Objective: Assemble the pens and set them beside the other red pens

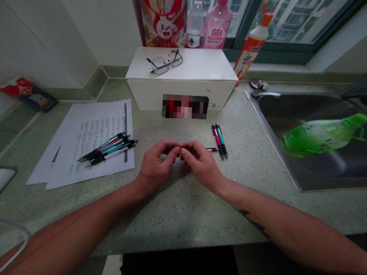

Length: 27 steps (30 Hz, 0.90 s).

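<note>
Above the middle of the counter, my left hand point(158, 161) and my right hand point(203, 163) meet at the fingertips, both closed in a pinch. Whatever lies between the fingers is tiny and mostly hidden; I cannot make it out. A short red and black pen end point(213, 149) pokes out behind my right hand; whether that hand holds it I cannot tell. Just right of it two click pens, a red one point(217, 138) and a blue one point(222, 140), lie side by side on the counter. Left of my left hand, several pens point(110, 148) rest on printed sheets point(67, 147).
A white box point(149, 92) stands behind my hands with eyeglasses point(164, 65) on top. Bottles, one a pink bottle point(218, 23), stand behind it. At right is a steel sink point(318, 172) holding a green bottle point(323, 137). A cable point(25, 231) curves at lower left.
</note>
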Each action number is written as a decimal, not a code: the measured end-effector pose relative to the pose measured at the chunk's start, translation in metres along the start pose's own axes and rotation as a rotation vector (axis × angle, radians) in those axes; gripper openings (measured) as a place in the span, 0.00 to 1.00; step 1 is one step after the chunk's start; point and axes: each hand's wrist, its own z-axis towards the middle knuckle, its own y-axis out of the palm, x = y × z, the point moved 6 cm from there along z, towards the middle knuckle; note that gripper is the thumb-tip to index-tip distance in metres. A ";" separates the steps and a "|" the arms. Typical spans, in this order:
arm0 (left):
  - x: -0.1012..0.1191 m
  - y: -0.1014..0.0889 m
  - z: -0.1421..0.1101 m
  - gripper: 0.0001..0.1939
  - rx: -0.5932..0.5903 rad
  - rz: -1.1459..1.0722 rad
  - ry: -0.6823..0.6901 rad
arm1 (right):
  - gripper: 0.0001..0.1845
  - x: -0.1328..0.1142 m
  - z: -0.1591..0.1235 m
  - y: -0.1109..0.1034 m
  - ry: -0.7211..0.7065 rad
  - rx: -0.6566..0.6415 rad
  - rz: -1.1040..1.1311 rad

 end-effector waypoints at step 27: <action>-0.008 0.005 0.001 0.09 -0.068 -0.113 -0.063 | 0.26 0.004 0.003 -0.008 0.040 0.035 -0.028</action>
